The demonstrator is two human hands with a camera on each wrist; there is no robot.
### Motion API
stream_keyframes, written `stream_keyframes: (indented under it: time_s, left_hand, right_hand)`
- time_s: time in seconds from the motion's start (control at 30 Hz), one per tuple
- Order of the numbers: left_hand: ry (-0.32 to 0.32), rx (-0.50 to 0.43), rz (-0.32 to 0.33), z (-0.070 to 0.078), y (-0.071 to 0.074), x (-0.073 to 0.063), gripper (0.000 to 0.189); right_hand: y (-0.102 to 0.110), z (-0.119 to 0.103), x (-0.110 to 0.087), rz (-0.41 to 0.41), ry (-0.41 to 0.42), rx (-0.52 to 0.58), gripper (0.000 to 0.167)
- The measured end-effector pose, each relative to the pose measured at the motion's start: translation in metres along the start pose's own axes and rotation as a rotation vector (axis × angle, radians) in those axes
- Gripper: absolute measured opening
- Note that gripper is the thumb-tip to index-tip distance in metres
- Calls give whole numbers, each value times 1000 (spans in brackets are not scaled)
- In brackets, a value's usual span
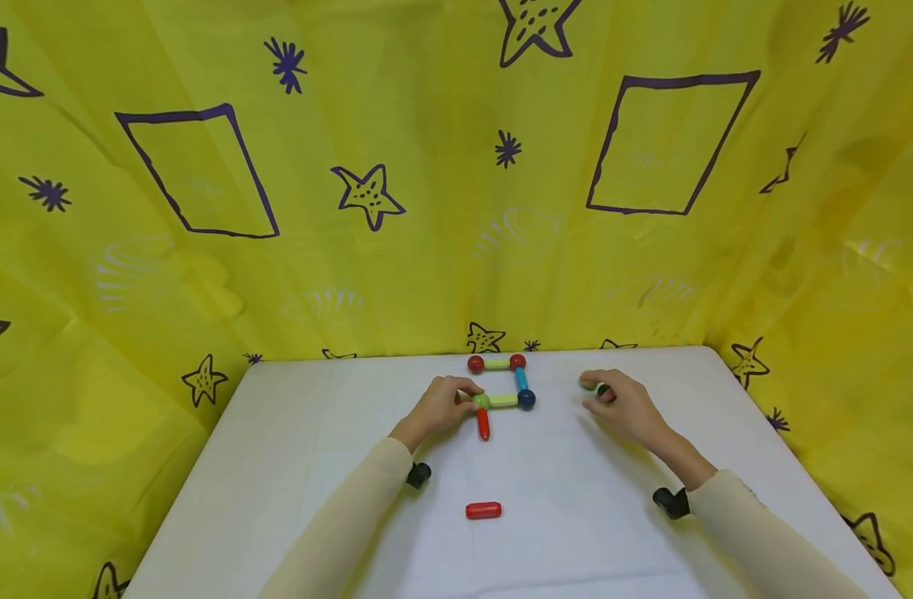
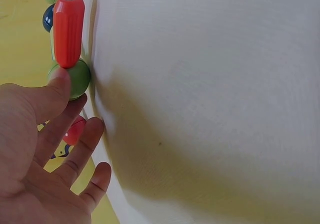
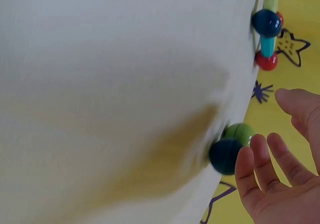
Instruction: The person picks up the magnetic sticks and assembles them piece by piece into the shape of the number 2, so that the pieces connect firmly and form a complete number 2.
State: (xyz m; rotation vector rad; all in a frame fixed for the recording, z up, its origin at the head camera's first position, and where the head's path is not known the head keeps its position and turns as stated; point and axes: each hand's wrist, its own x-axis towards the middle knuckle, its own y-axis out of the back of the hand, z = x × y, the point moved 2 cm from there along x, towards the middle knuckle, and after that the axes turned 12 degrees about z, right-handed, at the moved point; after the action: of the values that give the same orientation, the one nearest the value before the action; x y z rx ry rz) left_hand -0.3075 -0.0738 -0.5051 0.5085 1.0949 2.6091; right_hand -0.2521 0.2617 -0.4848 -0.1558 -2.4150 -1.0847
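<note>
With thumb and forefinger my left hand [image 1: 443, 405] pinches a green ball [image 2: 78, 79], its other fingers spread. A red stick [image 2: 68, 31] juts from that ball. A pale green stick [image 1: 504, 401] runs from it to a dark blue ball [image 1: 527, 399]; a blue stick [image 1: 521, 379], another pale green stick [image 1: 497, 364] and two red balls [image 1: 518, 362] continue the chain. To the right, my right hand [image 1: 627, 409] has its thumb held apart and its fingertips at a loose dark blue ball [image 3: 225, 157], beside another green ball [image 3: 239, 133]. Whether they touch it I cannot tell.
A single red stick [image 1: 484, 510] lies nearer the front of the white table [image 1: 314, 466]. Behind and at both sides hangs a yellow curtain [image 1: 426, 274] with drawn stars and frames, meeting the table's back edge.
</note>
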Motion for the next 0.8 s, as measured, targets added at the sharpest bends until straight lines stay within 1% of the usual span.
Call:
stream_keyframes:
  time_s: [0.1,0.23,0.53,0.7,0.8]
  left_hand:
    - [-3,1,0,0,0,0,23]
    - [-2,1,2,-1,-1,1,23]
    - [-7,8,14,-3,-3,1,23]
    - [-2,3,15,-2,-2,1,23]
    - [-4,-2,18,-1,-1,0,23]
  right_hand:
    - [4,10,0,19,-17,-25,38]
    - [8,21,1,15,-45,-39,39]
    - [10,37,0,-31,-79,-46,41]
    - [9,44,0,-68,-133,-38,40]
    - [8,46,-1,-75,-154,-34,40]
